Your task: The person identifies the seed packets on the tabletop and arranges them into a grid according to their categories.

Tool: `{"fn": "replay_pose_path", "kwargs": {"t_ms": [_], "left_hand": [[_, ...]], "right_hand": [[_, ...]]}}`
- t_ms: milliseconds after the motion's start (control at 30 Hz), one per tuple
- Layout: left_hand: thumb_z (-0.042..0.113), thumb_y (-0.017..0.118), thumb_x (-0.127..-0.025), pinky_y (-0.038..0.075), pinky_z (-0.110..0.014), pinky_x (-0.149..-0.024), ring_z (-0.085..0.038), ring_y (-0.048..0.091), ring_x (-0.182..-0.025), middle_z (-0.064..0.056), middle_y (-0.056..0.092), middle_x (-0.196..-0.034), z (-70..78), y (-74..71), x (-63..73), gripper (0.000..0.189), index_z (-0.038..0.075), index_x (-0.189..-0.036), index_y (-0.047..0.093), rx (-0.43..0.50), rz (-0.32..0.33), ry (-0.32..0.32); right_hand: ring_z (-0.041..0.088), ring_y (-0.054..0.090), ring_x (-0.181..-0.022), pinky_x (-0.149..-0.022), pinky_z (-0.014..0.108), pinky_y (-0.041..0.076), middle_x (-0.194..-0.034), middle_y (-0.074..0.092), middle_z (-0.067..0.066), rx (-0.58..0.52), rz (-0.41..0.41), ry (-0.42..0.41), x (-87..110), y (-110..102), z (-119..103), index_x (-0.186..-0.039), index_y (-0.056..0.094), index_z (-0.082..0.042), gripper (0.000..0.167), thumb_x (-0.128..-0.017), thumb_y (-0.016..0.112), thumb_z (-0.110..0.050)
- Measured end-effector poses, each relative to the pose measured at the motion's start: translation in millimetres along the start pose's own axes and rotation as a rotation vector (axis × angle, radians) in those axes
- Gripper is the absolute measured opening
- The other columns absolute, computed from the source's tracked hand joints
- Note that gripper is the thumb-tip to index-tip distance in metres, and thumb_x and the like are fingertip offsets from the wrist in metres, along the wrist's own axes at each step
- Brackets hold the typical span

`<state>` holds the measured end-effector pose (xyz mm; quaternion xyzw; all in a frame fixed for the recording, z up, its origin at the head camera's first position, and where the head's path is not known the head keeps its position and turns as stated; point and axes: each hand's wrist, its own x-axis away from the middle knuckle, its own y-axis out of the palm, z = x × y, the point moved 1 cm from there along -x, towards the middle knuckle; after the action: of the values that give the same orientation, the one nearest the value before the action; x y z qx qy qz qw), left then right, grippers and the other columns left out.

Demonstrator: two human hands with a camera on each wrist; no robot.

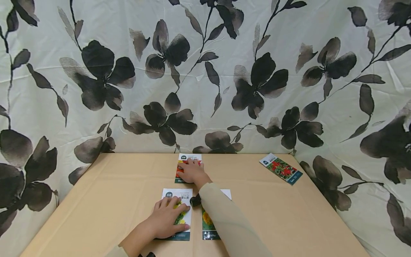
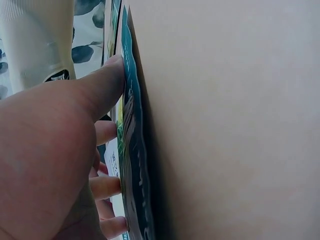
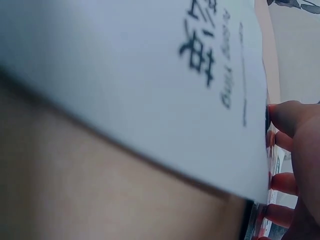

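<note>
My left hand point(image 1: 165, 217) rests with spread fingers on a printed paper packet, like a seed packet point(image 1: 183, 193), which has a white top, yellow flowers and a dark teal bottom band. In the left wrist view its fingertips and thumb press on the packet's face point(image 2: 131, 115). Farther off, my right hand point(image 1: 193, 172) lies on a red-pictured packet point(image 1: 178, 178) at the table's back edge, covering much of it. A packet with an orange-yellow flower point(image 1: 208, 223) lies beside the left one, partly hidden under the right sleeve.
Toward the back right, a packet with red flowers point(image 1: 282, 169) lies at an angle. The tan table point(image 1: 96, 203) ends at a white cloth with dark flowers point(image 1: 208, 89). A small black object point(image 1: 195, 200) sits at the right wrist.
</note>
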<state>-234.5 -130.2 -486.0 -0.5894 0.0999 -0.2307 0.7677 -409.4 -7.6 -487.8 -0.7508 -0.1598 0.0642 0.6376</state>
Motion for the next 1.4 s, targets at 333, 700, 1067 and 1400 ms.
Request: {"fn": "replay_pose_path", "kwargs": {"t_ms": [333,700,1067,1400], "left_hand": [[0.07,0.064,-0.088,0.031,-0.073,-0.106,-0.043,0.04,-0.134,-0.012,0.049,-0.148,1.2,-0.4,1.0,0.062,0.033,-0.138,0.062,0.005,0.01,0.006],[0.07,0.064,-0.088,0.031,-0.073,-0.105,-0.045,0.039,-0.135,-0.014,0.048,-0.148,1.4,-1.0,2.6,0.062,0.031,-0.137,0.061,-0.004,0.013,0.014],[0.068,0.066,-0.088,0.032,-0.073,-0.104,-0.045,0.04,-0.133,-0.013,0.05,-0.143,2.9,-2.0,2.5,0.058,0.031,-0.132,0.062,0.002,0.013,0.008],[0.068,0.066,-0.088,0.031,-0.074,-0.105,-0.045,0.04,-0.133,-0.013,0.05,-0.143,3.7,-3.5,2.8,0.06,0.031,-0.135,0.062,-0.006,0.008,0.002]], "right_hand": [[0.033,0.033,-0.149,-0.12,0.064,0.025,-0.162,0.039,0.005,-0.011,0.018,-0.001,-0.1,-1.5,-5.7,-0.151,0.049,-0.04,0.052,-0.102,0.051,-0.056],[0.031,0.037,-0.144,-0.117,0.064,0.028,-0.157,0.044,0.004,0.005,0.056,-0.014,-1.8,1.5,-10.8,-0.149,0.05,-0.041,0.05,-0.102,0.051,-0.056],[0.031,0.038,-0.144,-0.117,0.064,0.028,-0.156,0.045,0.004,-0.006,0.061,-0.022,-2.0,1.7,-13.8,-0.149,0.051,-0.04,0.05,-0.102,0.051,-0.055],[0.03,0.038,-0.143,-0.114,0.06,0.032,-0.156,0.045,0.004,0.001,0.065,-0.04,-4.3,2.0,-11.2,-0.148,0.052,-0.042,0.046,-0.103,0.051,-0.053]]}}
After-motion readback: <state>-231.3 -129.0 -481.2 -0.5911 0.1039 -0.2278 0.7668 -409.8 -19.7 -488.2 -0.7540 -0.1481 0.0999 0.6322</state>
